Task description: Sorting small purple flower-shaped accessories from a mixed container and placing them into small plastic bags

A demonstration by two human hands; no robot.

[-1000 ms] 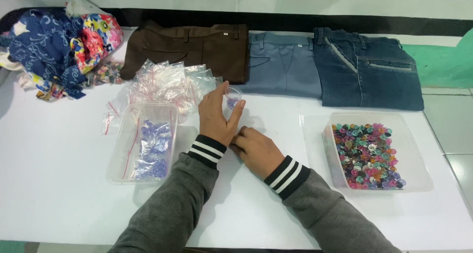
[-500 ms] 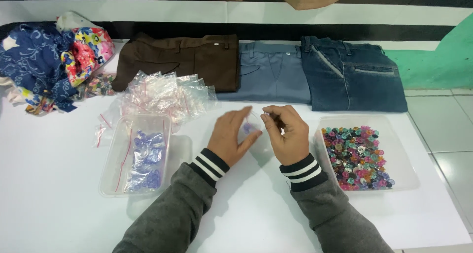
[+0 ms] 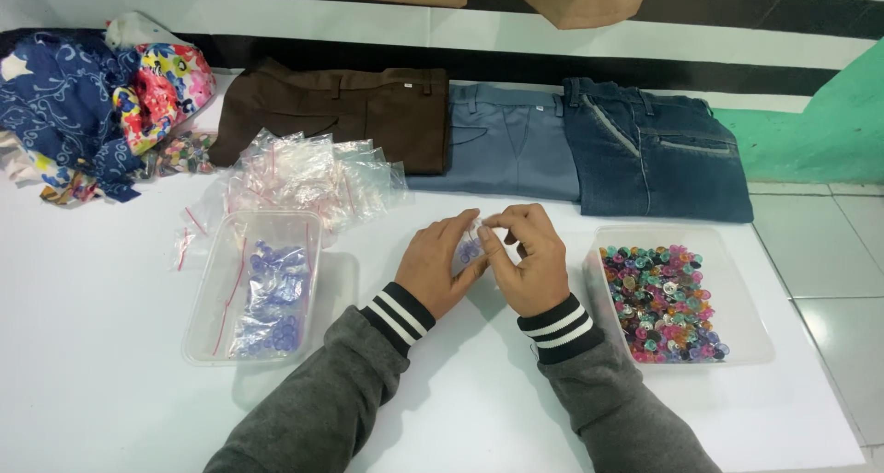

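Grey sleeves with black-and-white striped cuffs reach in from the near edge of a white table (image 3: 83, 344). The left hand (image 3: 440, 266) and right hand (image 3: 529, 256) meet at mid-table, fingertips pinched together on a small clear bag (image 3: 468, 249) of purple pieces; the fingers hide most of it, so its contents are hard to make out. Half a second ago the hands were slightly apart; now they touch around the bag. To the left sits a clear tray (image 3: 207, 316) of filled purple bags, to the right a clear tub (image 3: 746, 330) of mixed coloured buttons. Farther left lies a crinkled pile of empty bags (image 3: 308, 174). At the far edge lie folded brown trousers (image 3: 341, 114), grey trousers (image 3: 506, 141), blue jeans (image 3: 654, 151) and, far left, floral cloth (image 3: 92, 95).
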